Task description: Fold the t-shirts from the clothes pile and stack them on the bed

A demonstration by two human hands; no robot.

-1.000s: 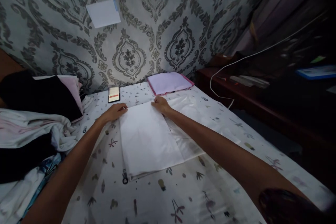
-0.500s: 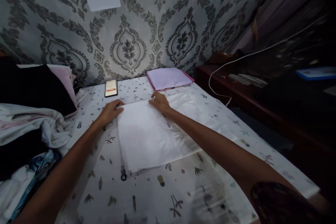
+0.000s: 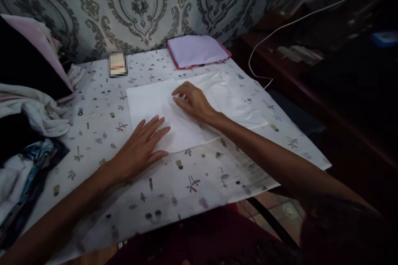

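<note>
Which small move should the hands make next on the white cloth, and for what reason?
I would suggest that the right hand smooth the right part of the white cloth: wrinkles show there, while the left part looks flatter. The left hand, fingers spread over the near left corner, could perhaps steady it.

Left hand (image 3: 141,149) spread over near-left corner of folded white cloth (image 3: 152,99); right hand (image 3: 193,101) over its middle, fingers (image 3: 184,87) curled, contact unclear. Folded lilac cloth (image 3: 198,51) behind, phone (image 3: 117,65) back-left, clothes heap (image 3: 46,118) at left.
</note>
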